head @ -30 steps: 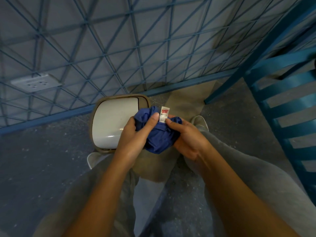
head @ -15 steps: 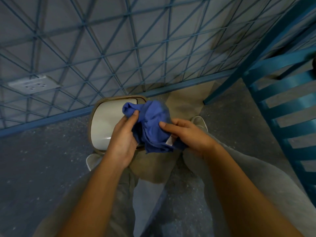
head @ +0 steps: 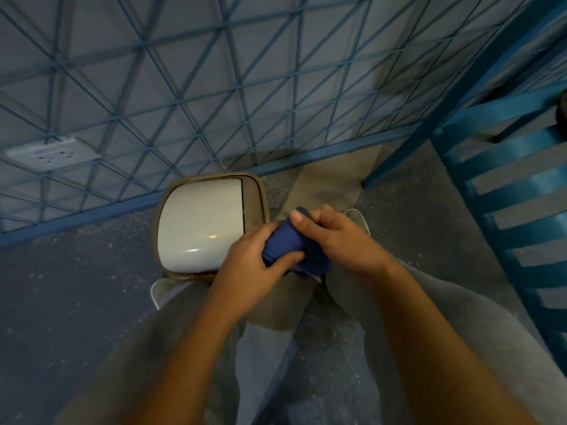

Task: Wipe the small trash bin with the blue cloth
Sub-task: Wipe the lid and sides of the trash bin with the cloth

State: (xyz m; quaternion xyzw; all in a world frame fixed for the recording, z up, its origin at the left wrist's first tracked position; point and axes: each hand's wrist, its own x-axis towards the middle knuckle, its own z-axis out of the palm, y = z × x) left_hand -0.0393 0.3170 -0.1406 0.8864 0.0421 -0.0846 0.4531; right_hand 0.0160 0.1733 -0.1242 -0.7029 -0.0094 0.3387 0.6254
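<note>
The small trash bin (head: pixel 202 223) stands on the floor by the wall, beige with a glossy white lid, seen from above. The blue cloth (head: pixel 285 245) is bunched into a tight wad just right of the bin's near corner. My left hand (head: pixel 254 265) grips the wad from the left, thumb across its lower edge. My right hand (head: pixel 340 237) holds it from the right, thumb pressed on its top. Most of the cloth is hidden between the two hands. Neither hand touches the bin lid.
A wall with a blue lattice pattern (head: pixel 245 87) rises behind the bin, with a white socket plate (head: pixel 52 151) at left. A blue slatted chair (head: pixel 506 179) stands at right. My grey-trousered legs and white shoes (head: pixel 357 217) flank the bin on the speckled floor.
The cloth went from loosely spread between my hands to a compact wad. Both hands moved lower and to the right, uncovering most of the bin lid.
</note>
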